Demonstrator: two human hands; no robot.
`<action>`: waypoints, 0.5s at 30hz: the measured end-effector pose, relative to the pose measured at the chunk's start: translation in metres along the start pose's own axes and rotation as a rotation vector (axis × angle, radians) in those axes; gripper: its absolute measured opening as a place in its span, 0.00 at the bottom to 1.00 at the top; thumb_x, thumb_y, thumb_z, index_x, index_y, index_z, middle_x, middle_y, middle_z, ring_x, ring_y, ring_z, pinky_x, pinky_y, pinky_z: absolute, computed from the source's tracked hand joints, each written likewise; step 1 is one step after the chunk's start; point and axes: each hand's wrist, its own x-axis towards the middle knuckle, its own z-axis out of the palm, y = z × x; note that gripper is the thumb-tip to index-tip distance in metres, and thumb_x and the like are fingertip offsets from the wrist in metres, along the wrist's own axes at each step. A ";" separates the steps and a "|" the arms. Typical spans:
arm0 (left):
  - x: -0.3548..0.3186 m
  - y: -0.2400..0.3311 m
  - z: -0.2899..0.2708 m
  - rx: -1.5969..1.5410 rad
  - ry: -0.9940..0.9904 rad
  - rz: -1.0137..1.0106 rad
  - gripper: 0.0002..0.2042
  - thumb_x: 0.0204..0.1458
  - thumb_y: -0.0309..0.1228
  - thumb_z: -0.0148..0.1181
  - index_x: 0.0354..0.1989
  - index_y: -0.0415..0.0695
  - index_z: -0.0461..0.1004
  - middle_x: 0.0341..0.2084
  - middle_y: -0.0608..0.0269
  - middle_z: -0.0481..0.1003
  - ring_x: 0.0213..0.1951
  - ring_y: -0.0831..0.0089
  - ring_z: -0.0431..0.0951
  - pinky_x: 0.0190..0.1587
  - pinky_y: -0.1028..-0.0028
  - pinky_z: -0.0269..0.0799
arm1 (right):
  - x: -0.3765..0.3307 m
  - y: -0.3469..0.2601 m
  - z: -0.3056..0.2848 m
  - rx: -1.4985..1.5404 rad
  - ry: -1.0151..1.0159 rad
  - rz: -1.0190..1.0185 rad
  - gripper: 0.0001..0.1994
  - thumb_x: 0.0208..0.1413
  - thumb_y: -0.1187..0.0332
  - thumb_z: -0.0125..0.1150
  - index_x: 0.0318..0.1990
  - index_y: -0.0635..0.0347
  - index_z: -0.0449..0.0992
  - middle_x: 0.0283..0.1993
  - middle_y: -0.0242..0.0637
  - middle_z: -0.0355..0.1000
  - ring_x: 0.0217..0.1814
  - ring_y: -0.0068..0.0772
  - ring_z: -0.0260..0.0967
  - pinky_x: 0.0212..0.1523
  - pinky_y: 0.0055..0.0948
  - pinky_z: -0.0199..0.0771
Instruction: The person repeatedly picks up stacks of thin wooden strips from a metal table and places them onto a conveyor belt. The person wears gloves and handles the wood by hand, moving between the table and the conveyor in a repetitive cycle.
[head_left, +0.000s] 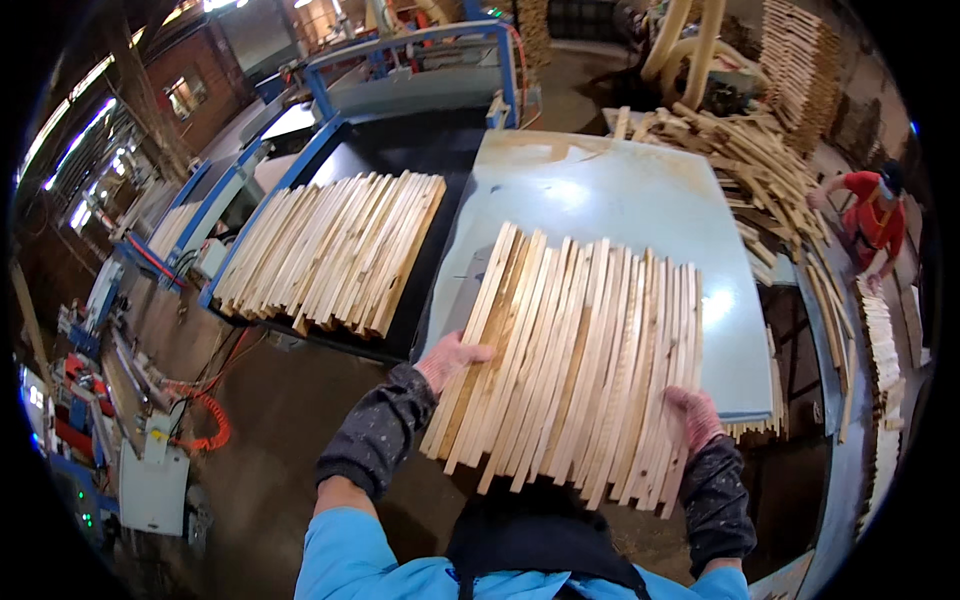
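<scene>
A row of narrow wooden strips (570,360) lies side by side on the pale metal table (600,190), its near ends jutting over the front edge. My gloved left hand (450,361) presses on the row's left side, thumb on top of the outer strip. At the right side, my gloved right hand (694,415) clasps the outer strips near their close ends. The row is squeezed between both hands; the fingers underneath are hidden. To the left, a second row of wooden strips (335,250) rests on a black conveyor belt (420,150).
A blue-framed machine (410,40) stands behind the belt. Loose strips (750,170) are heaped beyond the table's right edge. At far right, a person in a red top (868,215) works beside another line of wood pieces (880,350). An orange coiled hose (212,425) lies at lower left.
</scene>
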 end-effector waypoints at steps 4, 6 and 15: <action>0.042 0.051 0.016 0.030 0.127 0.068 0.42 0.53 0.33 0.79 0.71 0.32 0.61 0.56 0.48 0.77 0.54 0.59 0.81 0.63 0.62 0.78 | 0.070 -0.052 0.014 -0.037 -0.026 0.004 0.22 0.58 0.70 0.71 0.58 0.70 0.78 0.48 0.45 0.82 0.45 0.42 0.83 0.50 0.43 0.87; 0.085 0.059 0.008 0.033 0.108 0.160 0.42 0.52 0.31 0.80 0.73 0.35 0.60 0.56 0.50 0.77 0.55 0.61 0.81 0.64 0.63 0.77 | 0.107 -0.075 0.025 -0.027 -0.053 -0.088 0.26 0.58 0.71 0.71 0.63 0.68 0.73 0.52 0.46 0.81 0.48 0.41 0.82 0.51 0.44 0.87; 0.173 0.111 -0.012 0.182 0.135 0.099 0.40 0.49 0.32 0.82 0.69 0.36 0.64 0.54 0.54 0.79 0.52 0.65 0.83 0.60 0.65 0.80 | 0.228 -0.152 0.051 -0.142 -0.098 -0.132 0.30 0.61 0.68 0.72 0.69 0.67 0.69 0.55 0.44 0.79 0.52 0.40 0.81 0.57 0.40 0.85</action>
